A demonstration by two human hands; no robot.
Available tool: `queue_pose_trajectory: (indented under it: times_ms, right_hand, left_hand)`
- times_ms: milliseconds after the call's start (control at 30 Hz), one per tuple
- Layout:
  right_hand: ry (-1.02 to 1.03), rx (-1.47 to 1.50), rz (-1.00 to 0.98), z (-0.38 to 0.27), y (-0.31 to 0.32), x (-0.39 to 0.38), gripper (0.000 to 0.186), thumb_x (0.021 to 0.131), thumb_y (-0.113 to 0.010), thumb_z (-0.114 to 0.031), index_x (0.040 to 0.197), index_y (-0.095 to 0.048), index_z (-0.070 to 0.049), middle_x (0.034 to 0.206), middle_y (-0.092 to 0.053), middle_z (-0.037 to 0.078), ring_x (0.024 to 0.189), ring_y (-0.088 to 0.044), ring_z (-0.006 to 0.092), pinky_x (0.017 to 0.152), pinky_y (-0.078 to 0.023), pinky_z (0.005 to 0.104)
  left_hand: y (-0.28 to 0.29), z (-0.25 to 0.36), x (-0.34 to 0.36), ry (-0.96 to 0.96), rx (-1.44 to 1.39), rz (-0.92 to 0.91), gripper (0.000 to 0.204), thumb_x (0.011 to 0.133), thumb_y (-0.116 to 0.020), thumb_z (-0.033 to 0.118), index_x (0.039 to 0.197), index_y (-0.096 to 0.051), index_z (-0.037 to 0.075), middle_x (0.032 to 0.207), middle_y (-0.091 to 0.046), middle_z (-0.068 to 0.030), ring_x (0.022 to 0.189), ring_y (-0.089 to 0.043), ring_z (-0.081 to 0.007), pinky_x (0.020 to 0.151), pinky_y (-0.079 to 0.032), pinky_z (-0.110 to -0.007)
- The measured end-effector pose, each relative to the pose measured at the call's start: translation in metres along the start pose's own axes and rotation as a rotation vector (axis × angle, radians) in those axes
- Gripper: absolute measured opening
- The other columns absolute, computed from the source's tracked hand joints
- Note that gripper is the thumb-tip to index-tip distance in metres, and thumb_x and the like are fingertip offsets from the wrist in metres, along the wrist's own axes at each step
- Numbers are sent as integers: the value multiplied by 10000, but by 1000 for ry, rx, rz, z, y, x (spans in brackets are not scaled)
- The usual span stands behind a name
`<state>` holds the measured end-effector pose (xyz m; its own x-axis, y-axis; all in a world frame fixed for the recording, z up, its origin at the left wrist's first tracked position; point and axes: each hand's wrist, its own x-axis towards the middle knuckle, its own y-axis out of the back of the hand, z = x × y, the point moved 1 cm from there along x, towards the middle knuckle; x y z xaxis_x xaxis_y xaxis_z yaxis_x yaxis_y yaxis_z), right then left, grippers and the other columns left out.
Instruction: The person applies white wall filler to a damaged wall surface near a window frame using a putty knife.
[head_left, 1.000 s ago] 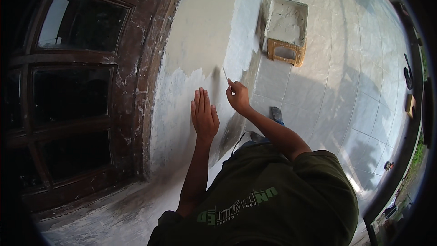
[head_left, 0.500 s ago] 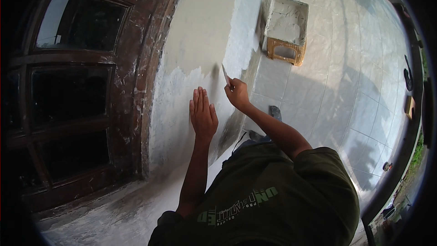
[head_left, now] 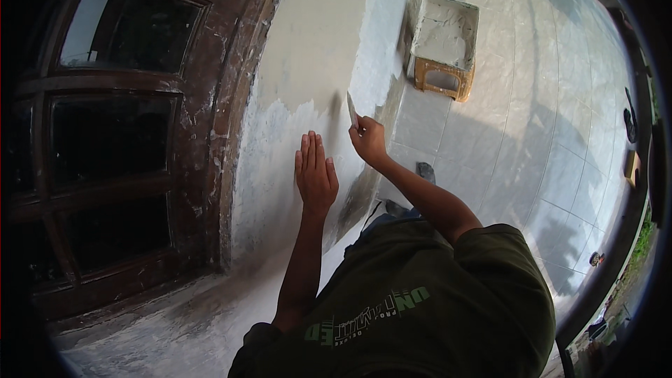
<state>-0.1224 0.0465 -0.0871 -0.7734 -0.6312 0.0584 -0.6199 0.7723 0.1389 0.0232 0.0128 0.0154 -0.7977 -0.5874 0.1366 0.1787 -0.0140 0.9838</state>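
Note:
My right hand [head_left: 368,142] is closed around a putty knife [head_left: 352,108], its thin blade pointing up and held at the wall [head_left: 280,161]. A dark shadow shows on the wall just left of the blade. Left of that, my left hand [head_left: 316,175] is flat with its fingers stretched, against the whitish lower part of the wall or very close to it. Beige putty covers the upper wall [head_left: 308,35], ending in a ragged edge above my fingertips. A paler white strip runs along its right side.
A brown wooden door [head_left: 178,115] with dark glass panes stands at the left. At the upper right, a tray of wet putty [head_left: 444,33] rests on an orange-yellow plastic stool [head_left: 444,80]. Grey tiles [head_left: 483,140] cover the floor, and my shoe [head_left: 425,172] shows below my right forearm.
The whole view has shifted slightly, so the scene sits a little farther right. The putty knife's tip is slightly higher in the picture. Both hands keep their poses.

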Motion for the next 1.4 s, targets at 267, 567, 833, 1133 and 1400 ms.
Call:
queue_pose_trajectory:
  times_ms: [267, 567, 833, 1133, 1400]
  right_hand:
    - [228, -26, -178, 10, -43, -46, 369, 776, -660, -28, 1125, -606, 79, 749, -621, 184, 734, -614, 364, 655, -489, 431]
    - [56, -57, 168, -8, 2, 62, 298, 815, -628, -64, 1081, -663, 66, 750, -621, 199, 673, -616, 342, 640, -489, 417]
    - [177, 5, -231, -8, -14, -51, 378, 763, -680, -54, 1135, -684, 10, 698, -599, 166, 629, -611, 310, 618, -494, 394]
    - [212, -133, 127, 6, -31, 46, 253, 788, -640, -54, 1010, -654, 65, 744, -617, 190, 685, -618, 347, 635, -491, 417]
    - [101, -14, 78, 14, -4, -2, 340, 825, -632, -60, 1155, -672, 14, 685, -589, 153, 610, -592, 253, 608, -487, 362]
  left_hand:
    - [0, -3, -1, -6, -16, 22, 517, 981, -364, 194, 1443, -399, -35, 1538, -363, -175, 1463, -275, -296, 1180, -185, -452]
    - [-1, 0, 2, -9, -4, 10, 510, 990, -358, 186, 1448, -389, -36, 1538, -365, -171, 1462, -275, -305, 1178, -183, -464]
    - [1, -1, -1, 8, -43, 15, 509, 993, -350, 189, 1446, -386, -40, 1534, -368, -177, 1459, -279, -320, 1174, -181, -484]
    - [-4, 2, 4, -21, -1, 14, 509, 991, -354, 192, 1444, -397, -36, 1534, -371, -172, 1461, -277, -306, 1176, -181, -468]
    - [0, 1, 0, 13, -10, 14, 503, 989, -361, 180, 1440, -399, -39, 1534, -370, -172, 1460, -277, -316, 1172, -181, -492]
